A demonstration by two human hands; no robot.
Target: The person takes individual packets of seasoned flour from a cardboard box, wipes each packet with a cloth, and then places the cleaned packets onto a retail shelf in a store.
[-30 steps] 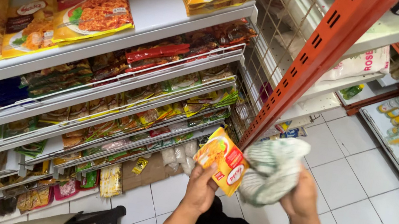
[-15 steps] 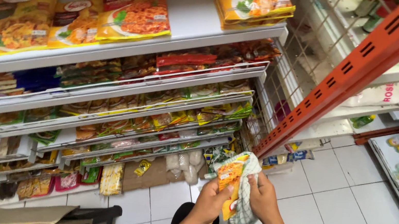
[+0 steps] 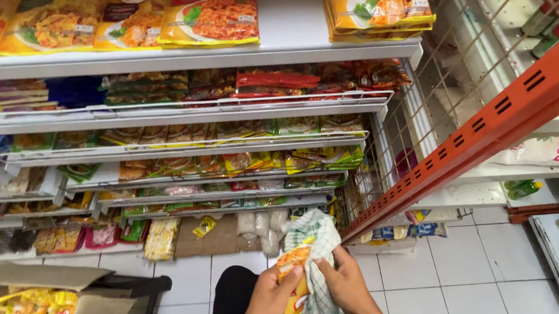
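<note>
Low in the near middle of the scene, the left hand [image 3: 272,296] is clamped on an orange-and-yellow seasoning packet [image 3: 293,277], held edge-up over the white tiled floor [image 3: 484,310]. The right hand [image 3: 343,284] closes its fingers around a green-and-white checked cloth [image 3: 314,265], pressing it against the packet's right face so cloth and packet touch. Beyond them, on the far left, white shelves [image 3: 184,56] carry rows of similar packets, a slanted orange upright [image 3: 511,113] crosses at right, and an open cardboard box [image 3: 20,288] sits near left.
</note>
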